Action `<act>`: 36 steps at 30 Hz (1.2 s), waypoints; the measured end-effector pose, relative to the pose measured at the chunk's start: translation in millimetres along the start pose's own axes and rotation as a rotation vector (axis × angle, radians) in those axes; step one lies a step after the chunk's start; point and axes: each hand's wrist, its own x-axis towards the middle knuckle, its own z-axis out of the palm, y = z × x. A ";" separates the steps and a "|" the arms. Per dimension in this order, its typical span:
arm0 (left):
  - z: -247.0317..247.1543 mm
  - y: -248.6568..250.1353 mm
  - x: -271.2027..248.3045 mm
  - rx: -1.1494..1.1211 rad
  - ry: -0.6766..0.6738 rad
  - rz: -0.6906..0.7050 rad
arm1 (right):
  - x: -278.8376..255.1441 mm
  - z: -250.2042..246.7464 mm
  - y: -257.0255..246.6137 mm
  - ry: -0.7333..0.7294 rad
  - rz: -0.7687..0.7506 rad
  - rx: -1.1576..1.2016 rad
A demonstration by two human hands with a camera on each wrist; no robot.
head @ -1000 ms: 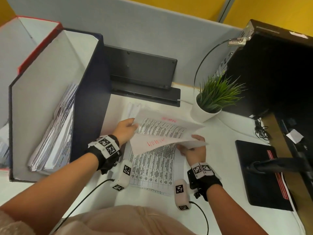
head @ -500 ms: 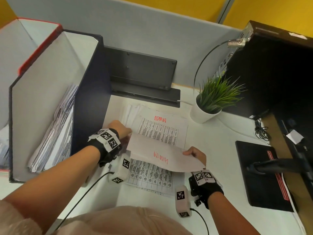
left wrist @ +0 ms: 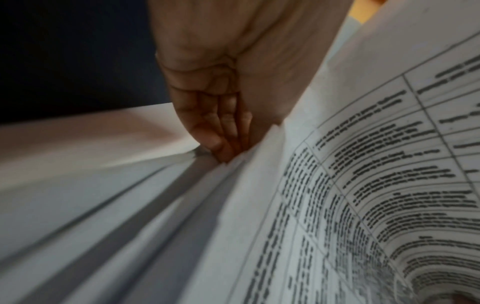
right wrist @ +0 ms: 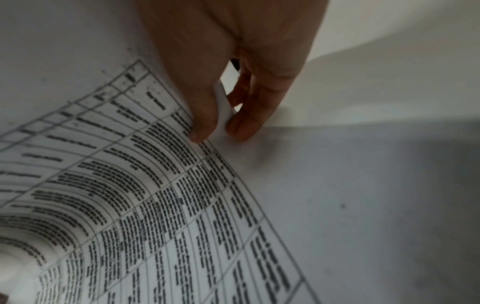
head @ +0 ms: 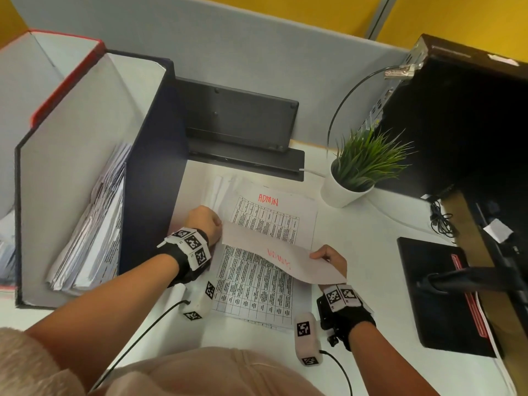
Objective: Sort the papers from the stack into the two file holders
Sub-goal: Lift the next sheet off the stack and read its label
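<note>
Two hands lift one sheet [head: 274,252] off the stack [head: 254,281] on the white bench [head: 368,252]. The sheet's far half is curled back toward the person, so its blank underside faces up, with red lettering showing through. The right hand [head: 331,260] pinches the sheet's right edge between thumb and fingers [right wrist: 241,123], seen closely in the right wrist view. The left hand [head: 204,221] is at the sheet's left edge; the left wrist view shows its fingers [left wrist: 221,131] bent down beside the paper edges, though whether they pinch the sheet or only press it cannot be told. Beneath, the next page [head: 271,215] of the stack lies flat, headed "ADMIN" in red above a printed table. Left of the stack stands a dark blue holder [head: 154,167], its side touching or just beside the stack, with a sheaf of papers [head: 94,224] leaning inside. A red-edged holder [head: 65,78] stands further left. Behind the stack a black device [head: 240,127] sits against the grey partition [head: 257,52]. A potted plant [head: 357,170] stands to the right, and a black pad [head: 440,295] lies near the right edge.
</note>
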 end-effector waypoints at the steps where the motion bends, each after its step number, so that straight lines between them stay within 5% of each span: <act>1: 0.8 -2.0 -0.1 -0.002 -0.005 0.021 | 0.1 0.5 -1.4 0.005 -0.045 -0.038; 5: 3.4 -5.3 -10.5 -0.117 0.098 0.265 | 1.9 4.8 -9.2 0.060 -0.036 -0.085; 8: 5.2 -7.1 -19.5 -0.276 0.203 0.391 | 3.2 3.6 -6.6 0.019 -0.004 0.093; 14: 7.5 -11.8 -20.8 -0.676 0.046 0.149 | 3.5 6.1 -1.8 0.054 -0.104 0.071; 17: 6.5 -12.9 -18.5 -0.788 -0.030 0.090 | -4.2 9.0 -0.9 0.079 -0.245 -0.285; 19: 4.8 -10.3 -19.1 -0.840 -0.081 0.081 | -1.6 7.2 2.0 0.018 -0.252 -0.261; 22: 2.4 -5.6 -15.8 -0.828 -0.113 0.037 | -5.1 10.0 -4.0 -0.071 -0.205 -0.274; 25: -1.0 -2.1 -8.2 -0.753 -0.061 -0.095 | -5.3 4.6 -4.7 -0.012 -0.243 -0.336; 30: -7.0 -1.3 7.6 -0.463 -0.061 -0.235 | -7.1 1.4 -9.0 0.049 -0.006 -0.061; 36: -2.4 1.0 10.2 -0.301 -0.150 -0.198 | -5.3 1.7 -3.9 0.044 -0.015 0.012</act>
